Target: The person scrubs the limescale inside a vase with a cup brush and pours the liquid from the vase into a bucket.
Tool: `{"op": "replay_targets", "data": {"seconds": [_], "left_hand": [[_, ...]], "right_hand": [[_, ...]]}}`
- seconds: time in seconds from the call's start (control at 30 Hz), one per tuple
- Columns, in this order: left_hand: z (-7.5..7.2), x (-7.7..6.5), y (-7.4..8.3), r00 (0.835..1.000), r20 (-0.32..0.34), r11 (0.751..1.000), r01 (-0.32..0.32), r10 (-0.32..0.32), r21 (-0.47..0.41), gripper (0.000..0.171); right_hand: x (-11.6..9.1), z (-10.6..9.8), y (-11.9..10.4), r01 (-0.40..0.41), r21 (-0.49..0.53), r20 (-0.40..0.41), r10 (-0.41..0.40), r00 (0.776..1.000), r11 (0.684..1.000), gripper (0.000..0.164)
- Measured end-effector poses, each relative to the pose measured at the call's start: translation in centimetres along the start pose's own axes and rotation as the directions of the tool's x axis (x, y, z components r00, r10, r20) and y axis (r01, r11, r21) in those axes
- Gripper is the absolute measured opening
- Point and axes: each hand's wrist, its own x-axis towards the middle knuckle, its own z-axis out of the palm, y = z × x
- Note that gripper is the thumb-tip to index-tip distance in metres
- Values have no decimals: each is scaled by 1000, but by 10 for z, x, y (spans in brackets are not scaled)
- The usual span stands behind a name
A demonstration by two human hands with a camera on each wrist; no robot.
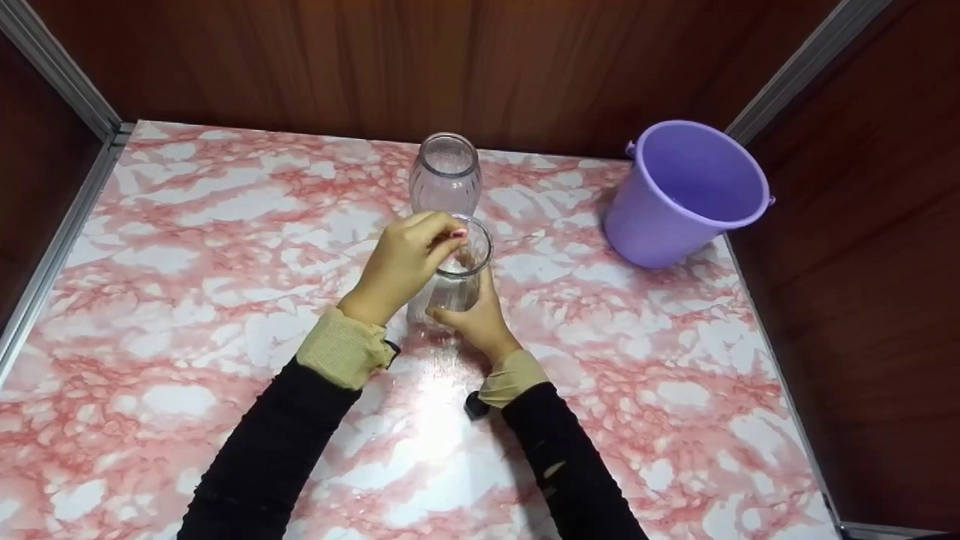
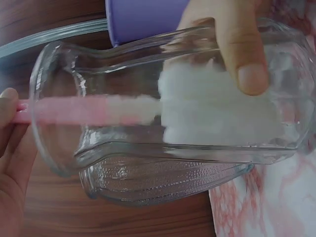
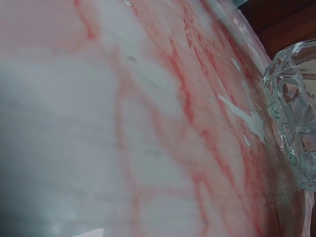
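Observation:
My left hand pinches the end of a pink handle at the mouth of a clear glass jar. This is a bottle brush; its white sponge head lies inside the lower part of the jar. Around the jar's side, my right hand grips it, the thumb showing across the glass in the left wrist view. Only the jar's faceted base shows at the right edge of the right wrist view.
A second glass jar, ribbed, stands just behind the held one. At the back right is a purple bucket. The red-and-white marbled tabletop is bordered by dark wood panels.

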Motion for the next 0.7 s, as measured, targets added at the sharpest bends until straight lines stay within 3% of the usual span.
{"op": "replay_targets", "data": {"seconds": [0.17,0.37,0.7], "left_hand": [[9,1,-4,999,44,997,-10,6,80,9],[16,4,-5,992,115,985,30,-50,169,11],[20,15,0,969,197,941,78,-149,329,18]], "right_hand": [[-1,0,1,2,-15,-4,-2,1000,1000,114],[0,-1,4,-6,67,19,5,1000,998,115],[0,-1,2,-24,81,27,21,999,996,115]]}}
